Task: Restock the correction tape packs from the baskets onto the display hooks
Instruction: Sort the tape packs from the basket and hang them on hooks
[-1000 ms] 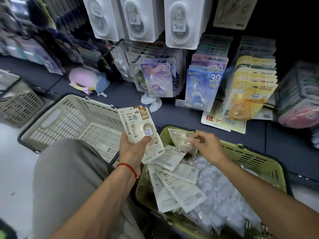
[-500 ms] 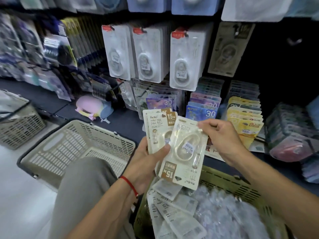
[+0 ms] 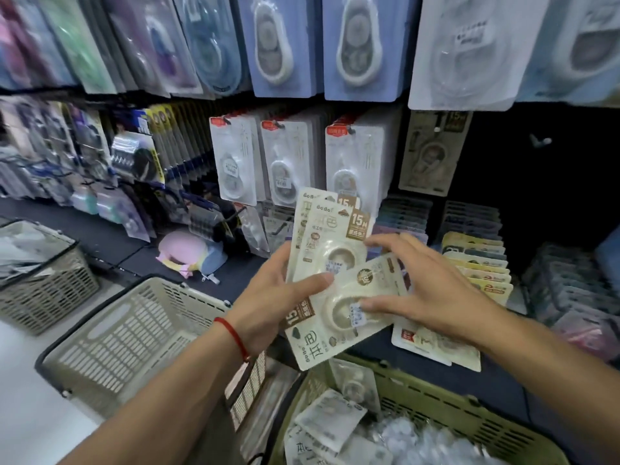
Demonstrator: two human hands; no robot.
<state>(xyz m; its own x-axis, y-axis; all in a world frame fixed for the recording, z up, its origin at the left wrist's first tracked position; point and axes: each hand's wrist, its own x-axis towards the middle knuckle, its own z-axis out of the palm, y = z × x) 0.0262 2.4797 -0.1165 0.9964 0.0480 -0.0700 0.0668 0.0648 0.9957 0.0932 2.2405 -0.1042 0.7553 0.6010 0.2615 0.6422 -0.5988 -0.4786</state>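
Note:
My left hand grips a small stack of cream correction tape packs, thumb across their front. A further cream pack lies upside down and tilted over the stack, and my right hand holds it with spread fingers on its face. Below, the green basket holds more packs and clear bagged items. Matching beige packs hang on a display hook at upper right, beside an empty hook on the dark panel.
A beige basket stands at lower left and a grey wire basket farther left. White tape packs hang in three rows ahead, blue ones above. Stacked coloured packs sit on the dark shelf.
My right hand lifted a pack out of the green basket and laid it on the stack in my left hand. Both hands rose toward the hooks and my view tilted up.

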